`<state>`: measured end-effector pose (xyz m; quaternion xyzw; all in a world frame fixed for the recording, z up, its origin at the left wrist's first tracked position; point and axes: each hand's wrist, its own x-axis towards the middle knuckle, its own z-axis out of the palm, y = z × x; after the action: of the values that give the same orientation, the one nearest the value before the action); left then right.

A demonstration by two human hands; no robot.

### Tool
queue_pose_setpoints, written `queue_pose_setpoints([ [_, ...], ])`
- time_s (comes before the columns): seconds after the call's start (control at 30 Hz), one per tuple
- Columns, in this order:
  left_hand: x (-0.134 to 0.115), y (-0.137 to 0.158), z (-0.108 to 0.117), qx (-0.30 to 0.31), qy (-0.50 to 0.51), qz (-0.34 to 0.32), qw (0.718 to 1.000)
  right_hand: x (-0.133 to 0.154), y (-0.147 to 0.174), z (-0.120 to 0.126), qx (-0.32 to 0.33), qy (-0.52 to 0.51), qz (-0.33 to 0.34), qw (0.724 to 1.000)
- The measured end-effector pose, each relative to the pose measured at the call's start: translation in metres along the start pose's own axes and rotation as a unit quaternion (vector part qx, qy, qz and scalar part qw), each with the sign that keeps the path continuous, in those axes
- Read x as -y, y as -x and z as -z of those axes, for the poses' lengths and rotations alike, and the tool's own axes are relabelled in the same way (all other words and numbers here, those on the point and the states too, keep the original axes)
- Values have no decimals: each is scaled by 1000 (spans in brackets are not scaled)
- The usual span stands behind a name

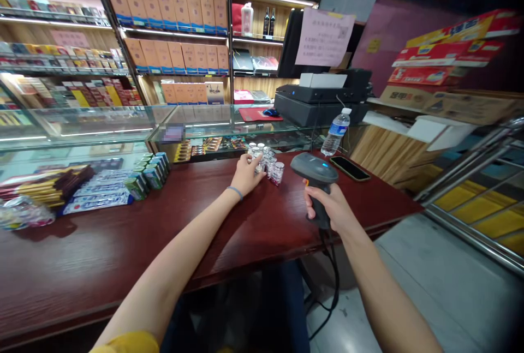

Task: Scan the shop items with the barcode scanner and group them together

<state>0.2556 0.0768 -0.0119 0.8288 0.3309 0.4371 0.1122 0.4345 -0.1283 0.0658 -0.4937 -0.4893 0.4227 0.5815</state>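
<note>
My right hand point(327, 203) is wrapped round the handle of a dark grey barcode scanner point(314, 167), raised over the front of the counter. A blue light glows on top of the scanner. My left hand point(246, 174) lies at a cluster of small clear jars point(268, 156) with silvery lids. Its thumb and fingers close round one jar at the near left side of the cluster, partly hidden by the hand. Another small jar point(277, 173) with pinkish contents stands at the cluster's right edge, nearest the scanner.
On the dark red counter point(172, 233) lie small green boxes point(147, 175), blue-white packets point(100, 192) and gold packs point(49, 189) at left. A water bottle point(336, 132) and phone point(350, 168) sit at right. The scanner's black cable point(336, 276) hangs over the front edge.
</note>
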Motion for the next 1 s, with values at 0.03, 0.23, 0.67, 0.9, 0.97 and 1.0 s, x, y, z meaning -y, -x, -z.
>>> queue_pose_setpoints([
  [0.03, -1, 1, 1, 2, 3, 3, 1000, -1, 0, 0, 2, -2, 0, 1000],
  [0.23, -7, 1, 14, 13, 36, 51, 998, -3, -4, -5, 13, -7, -3, 1000],
  [0.67, 48, 41, 122, -16, 200, 137, 970, 12, -28, -48, 80, 11, 10, 997],
  [0.9, 64, 73, 190, -130, 215, 209, 945, 13, -49, -89, 132, 26, 15, 991],
  [0.97, 69, 78, 202, -157, 216, 219, 938, 13, -53, -101, 159, 34, 12, 987],
  [1.0, 71, 79, 207, -169, 218, 223, 935, 12, -55, -107, 170, 38, 12, 985],
])
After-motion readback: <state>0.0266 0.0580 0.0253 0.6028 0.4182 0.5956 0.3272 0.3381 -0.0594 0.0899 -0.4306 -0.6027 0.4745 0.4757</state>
